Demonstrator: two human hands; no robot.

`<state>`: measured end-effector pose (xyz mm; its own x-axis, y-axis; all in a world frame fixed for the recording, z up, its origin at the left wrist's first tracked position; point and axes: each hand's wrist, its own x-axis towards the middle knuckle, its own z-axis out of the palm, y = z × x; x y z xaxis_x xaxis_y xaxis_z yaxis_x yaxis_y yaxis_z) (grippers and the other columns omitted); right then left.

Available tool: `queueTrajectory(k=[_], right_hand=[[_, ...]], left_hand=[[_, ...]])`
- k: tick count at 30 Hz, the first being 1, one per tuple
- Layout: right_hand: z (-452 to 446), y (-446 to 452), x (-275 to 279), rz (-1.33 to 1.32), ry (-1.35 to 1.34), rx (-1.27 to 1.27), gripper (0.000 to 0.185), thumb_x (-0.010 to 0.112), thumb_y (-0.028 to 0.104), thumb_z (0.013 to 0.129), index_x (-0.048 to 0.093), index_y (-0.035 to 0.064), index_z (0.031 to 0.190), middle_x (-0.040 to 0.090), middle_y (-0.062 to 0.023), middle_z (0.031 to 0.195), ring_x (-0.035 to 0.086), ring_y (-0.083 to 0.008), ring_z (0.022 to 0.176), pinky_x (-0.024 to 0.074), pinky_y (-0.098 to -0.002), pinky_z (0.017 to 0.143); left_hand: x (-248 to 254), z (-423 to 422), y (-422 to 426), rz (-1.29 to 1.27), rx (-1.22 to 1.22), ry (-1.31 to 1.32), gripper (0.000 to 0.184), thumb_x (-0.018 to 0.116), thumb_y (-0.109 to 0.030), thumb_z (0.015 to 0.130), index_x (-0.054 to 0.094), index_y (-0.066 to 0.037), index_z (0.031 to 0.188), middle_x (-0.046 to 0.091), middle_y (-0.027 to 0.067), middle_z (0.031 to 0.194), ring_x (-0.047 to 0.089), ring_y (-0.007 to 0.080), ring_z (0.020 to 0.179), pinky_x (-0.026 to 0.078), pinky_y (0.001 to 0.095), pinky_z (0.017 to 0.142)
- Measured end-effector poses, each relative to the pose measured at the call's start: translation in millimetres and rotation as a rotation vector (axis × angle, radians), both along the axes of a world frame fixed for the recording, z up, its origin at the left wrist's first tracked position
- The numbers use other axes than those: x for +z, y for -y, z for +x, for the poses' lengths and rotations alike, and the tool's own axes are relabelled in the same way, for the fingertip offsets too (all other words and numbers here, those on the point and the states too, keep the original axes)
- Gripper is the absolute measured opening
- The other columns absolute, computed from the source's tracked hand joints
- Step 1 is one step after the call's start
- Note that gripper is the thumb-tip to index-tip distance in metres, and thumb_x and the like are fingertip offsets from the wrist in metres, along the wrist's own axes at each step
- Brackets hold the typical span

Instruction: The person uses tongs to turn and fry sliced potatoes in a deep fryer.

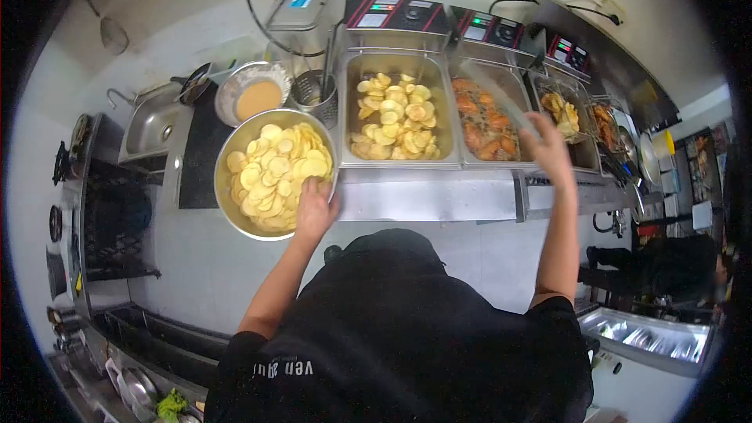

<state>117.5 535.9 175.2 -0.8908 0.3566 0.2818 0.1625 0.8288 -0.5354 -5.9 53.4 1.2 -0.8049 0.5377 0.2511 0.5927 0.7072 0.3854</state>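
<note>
Across the near right rim of a steel bowl reaches my left hand, its fingers bent down among pale potato slices; the fingertips are partly hidden by them. My right hand is closed on the near end of a long, pale utensil, smeared by motion, so its kind is unclear. The utensil slants over the middle fryer, where orange-brown fried pieces lie in bubbling oil. In the left fryer, more potato slices float in oil.
A bowl of beige batter and a perforated steel container stand behind the slices. Farther right, a third fryer holds a basket of golden food. A sink is at left. Another person in dark clothes is at far right.
</note>
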Motion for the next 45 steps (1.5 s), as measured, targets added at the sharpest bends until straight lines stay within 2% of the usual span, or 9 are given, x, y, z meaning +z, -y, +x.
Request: queueTrajectory(k=[3, 5, 8, 11, 27, 36, 39, 41, 45], right_hand=[[-35.0, 93.0, -29.2, 0.28, 0.093, 0.173, 0.034, 0.063, 0.013, 0.094, 0.061, 0.0067, 0.128, 0.066, -0.0162, 0.112, 0.067, -0.0341, 0.102, 0.056, -0.044, 0.082], [-54.2, 140.6, -30.7, 0.378, 0.372, 0.154, 0.036, 0.06, 0.01, 0.092, 0.061, 0.0052, 0.128, 0.063, -0.0175, 0.109, 0.067, -0.0354, 0.097, 0.0568, -0.0452, 0.078], [-70.0, 183.4, -47.1, 0.555, 0.304, 0.17, 0.027, 0.057, 0.007, 0.087, 0.063, 0.0007, 0.113, 0.06, -0.0191, 0.099, 0.068, -0.0348, 0.085, 0.0566, -0.0462, 0.069], [-86.7, 199.5, -66.1, 0.686, 0.17, 0.133, 0.028, 0.06, 0.007, 0.085, 0.062, -0.0018, 0.112, 0.058, -0.0169, 0.097, 0.067, -0.0322, 0.077, 0.0573, -0.0411, 0.062], [-160.8, 213.1, -89.5, 0.806, 0.161, 0.052, 0.022, 0.063, 0.007, 0.082, 0.066, -0.0008, 0.102, 0.06, -0.013, 0.092, 0.067, -0.0283, 0.078, 0.0577, -0.037, 0.062], [-167.5, 199.6, -86.3, 0.707, 0.199, 0.095, 0.021, 0.057, 0.007, 0.086, 0.066, 0.0007, 0.104, 0.065, -0.0192, 0.101, 0.068, -0.0341, 0.082, 0.0577, -0.0432, 0.072], [-148.9, 189.4, -64.4, 0.467, 0.246, 0.014, 0.017, 0.059, 0.01, 0.088, 0.07, -0.0011, 0.096, 0.066, -0.0218, 0.097, 0.069, -0.0364, 0.09, 0.0562, -0.0455, 0.077], [-130.3, 181.2, -45.8, 0.2, 0.247, 0.009, 0.03, 0.058, 0.01, 0.09, 0.069, 0.0031, 0.117, 0.069, -0.0214, 0.109, 0.067, -0.0407, 0.1, 0.0534, -0.0483, 0.084], [-105.6, 161.7, -48.7, -0.037, 0.266, -0.115, 0.034, 0.062, 0.014, 0.091, 0.068, 0.0035, 0.123, 0.071, -0.0224, 0.11, 0.067, -0.0392, 0.103, 0.0514, -0.0442, 0.09]], left_hand=[[-2.4, 0.9, -0.4, 0.032, -0.017, -0.012, 0.029, 0.067, -0.017, 0.084, 0.063, 0.003, 0.105, 0.055, 0.0284, 0.113, 0.053, 0.0453, 0.11, 0.046, 0.0512, 0.096], [-4.7, 1.1, 0.7, 0.033, -0.009, 0.005, 0.029, 0.068, -0.016, 0.083, 0.063, 0.002, 0.106, 0.055, 0.0275, 0.114, 0.052, 0.045, 0.111, 0.046, 0.0506, 0.097], [-2.5, 1.9, 1.5, 0.069, -0.023, -0.025, 0.029, 0.069, -0.014, 0.082, 0.063, 0.003, 0.106, 0.056, 0.0259, 0.114, 0.052, 0.0441, 0.112, 0.045, 0.05, 0.098], [-2.2, 1.8, 1.3, 0.064, -0.008, -0.016, 0.03, 0.069, -0.013, 0.081, 0.063, 0.004, 0.106, 0.056, 0.0245, 0.114, 0.052, 0.0438, 0.113, 0.046, 0.0499, 0.098], [-8.1, 1.0, 3.0, 0.125, -0.035, -0.047, 0.028, 0.069, -0.014, 0.084, 0.065, 0.006, 0.103, 0.054, 0.0255, 0.115, 0.051, 0.0441, 0.115, 0.045, 0.0493, 0.099], [-4.4, 0.3, 2.9, 0.121, -0.047, -0.008, 0.028, 0.069, -0.015, 0.084, 0.064, 0.006, 0.102, 0.055, 0.0255, 0.114, 0.051, 0.0436, 0.114, 0.045, 0.0486, 0.099], [-3.5, 0.4, 3.1, 0.103, -0.047, 0.007, 0.027, 0.069, -0.015, 0.084, 0.064, 0.006, 0.101, 0.055, 0.0258, 0.114, 0.052, 0.0439, 0.113, 0.045, 0.0488, 0.099], [-2.8, 0.5, 2.5, 0.107, -0.053, -0.017, 0.028, 0.069, -0.014, 0.083, 0.063, 0.006, 0.101, 0.055, 0.0263, 0.113, 0.052, 0.0441, 0.113, 0.045, 0.0489, 0.099], [-1.8, 1.4, 2.1, 0.091, -0.064, -0.003, 0.028, 0.07, -0.015, 0.083, 0.064, 0.006, 0.101, 0.056, 0.0268, 0.113, 0.052, 0.0442, 0.113, 0.045, 0.0492, 0.099]])
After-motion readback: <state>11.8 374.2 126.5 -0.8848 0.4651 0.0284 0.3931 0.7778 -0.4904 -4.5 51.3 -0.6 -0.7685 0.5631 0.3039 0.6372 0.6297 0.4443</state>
